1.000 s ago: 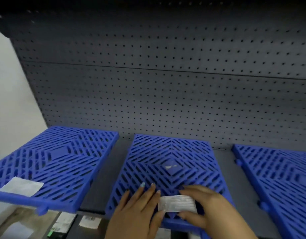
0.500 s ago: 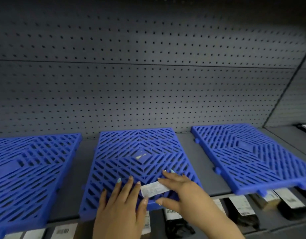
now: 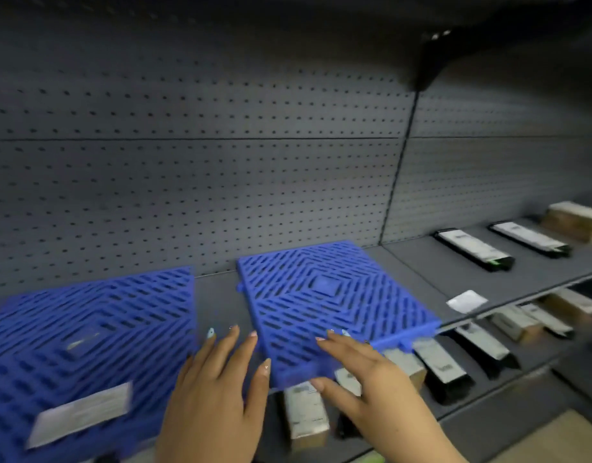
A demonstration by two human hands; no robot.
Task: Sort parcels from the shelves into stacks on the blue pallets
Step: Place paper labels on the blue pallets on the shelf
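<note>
Label (image 3: pixel 82 414) now off hands (image 3: pixel 217 389).

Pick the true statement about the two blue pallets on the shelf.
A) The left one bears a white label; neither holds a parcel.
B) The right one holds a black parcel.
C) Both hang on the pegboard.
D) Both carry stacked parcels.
A: a white label lies on the left pallet, and the right pallet is bare.

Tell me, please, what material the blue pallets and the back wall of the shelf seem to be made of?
The blue pallets look like moulded plastic: one uniform colour, a slotted grid, a slight sheen. The back wall looks like painted sheet metal, matte dark grey, punched with regular rows of small holes and split by thin panel seams; perforated hardboard cannot be excluded.
</note>
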